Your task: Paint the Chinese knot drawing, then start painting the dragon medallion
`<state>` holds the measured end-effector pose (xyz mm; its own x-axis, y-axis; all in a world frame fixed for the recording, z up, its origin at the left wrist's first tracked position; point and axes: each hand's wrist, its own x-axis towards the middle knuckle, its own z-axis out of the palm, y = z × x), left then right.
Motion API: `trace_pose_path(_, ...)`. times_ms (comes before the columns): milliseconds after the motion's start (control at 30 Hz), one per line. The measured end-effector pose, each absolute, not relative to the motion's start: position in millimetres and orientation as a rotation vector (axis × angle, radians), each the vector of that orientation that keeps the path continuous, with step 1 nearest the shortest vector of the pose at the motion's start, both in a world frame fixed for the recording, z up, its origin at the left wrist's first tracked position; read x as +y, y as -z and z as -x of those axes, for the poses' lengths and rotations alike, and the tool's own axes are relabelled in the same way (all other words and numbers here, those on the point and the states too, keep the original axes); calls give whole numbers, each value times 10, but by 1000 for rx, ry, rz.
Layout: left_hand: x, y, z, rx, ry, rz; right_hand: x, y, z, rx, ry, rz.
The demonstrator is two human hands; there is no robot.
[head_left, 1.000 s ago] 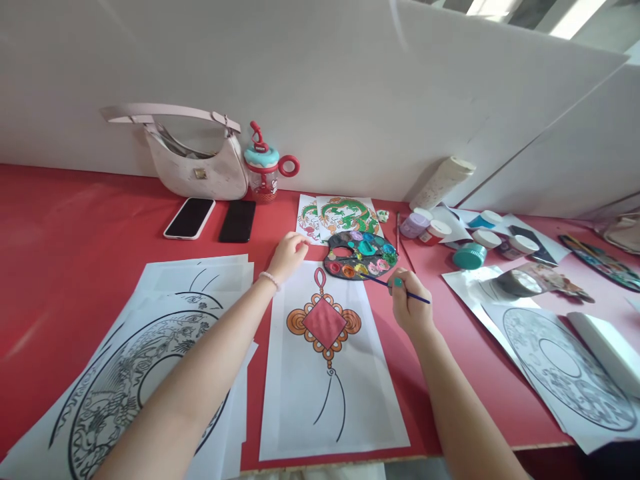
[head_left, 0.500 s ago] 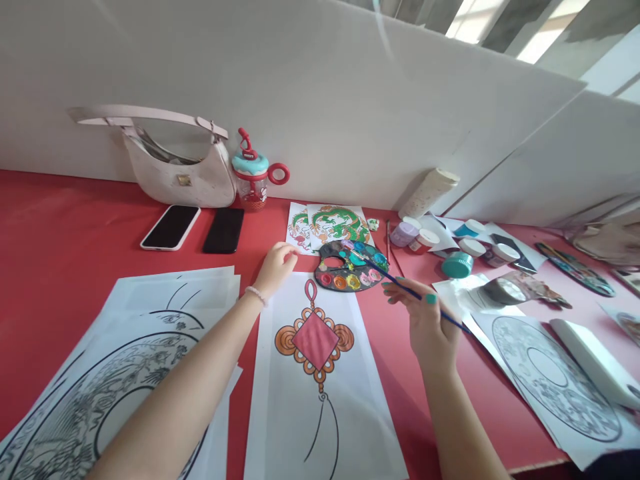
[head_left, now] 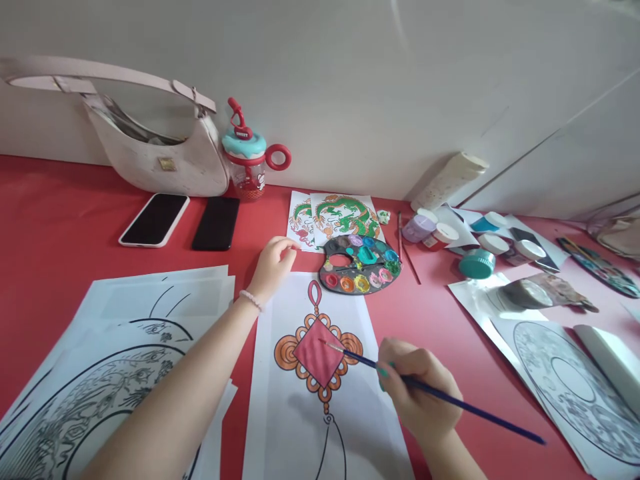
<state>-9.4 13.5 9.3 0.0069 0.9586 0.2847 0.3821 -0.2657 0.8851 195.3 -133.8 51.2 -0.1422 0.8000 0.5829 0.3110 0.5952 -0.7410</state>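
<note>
My right hand [head_left: 417,390] is closed round a thin blue paintbrush [head_left: 450,398]. Its tip touches the red diamond of a Chinese-knot drawing [head_left: 318,352] with orange loops, printed on a white sheet [head_left: 345,413]. My left hand [head_left: 273,265] rests with curled fingers on the sheet's top left corner, pressing it to the red table [head_left: 60,267]. It holds nothing that I can see. A black paint palette [head_left: 359,264] with several colour wells lies just beyond the sheet.
A pale handbag [head_left: 150,153], a red-and-teal bottle [head_left: 247,163] and two phones [head_left: 155,220] [head_left: 216,223] sit at the back left. Line-art sheets [head_left: 100,373] lie at left. Paint jars [head_left: 477,263], a dragon picture [head_left: 345,215] and more sheets [head_left: 570,380] lie at right.
My right hand has brought the brush from the palette down toward me, onto the red diamond. The left hand has stayed on the sheet's corner. The view has dipped lower.
</note>
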Motion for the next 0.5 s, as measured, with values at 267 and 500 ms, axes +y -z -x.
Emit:
trace_pose_path(267, 154, -56, 100, 1390, -1249, -1714, -1321, -488, -1844, -1865, -476, 881)
trace_pose_path(500, 140, -62, 93, 1390, -1247, -1705, -1298, -504, -1811, -1936, -417, 935)
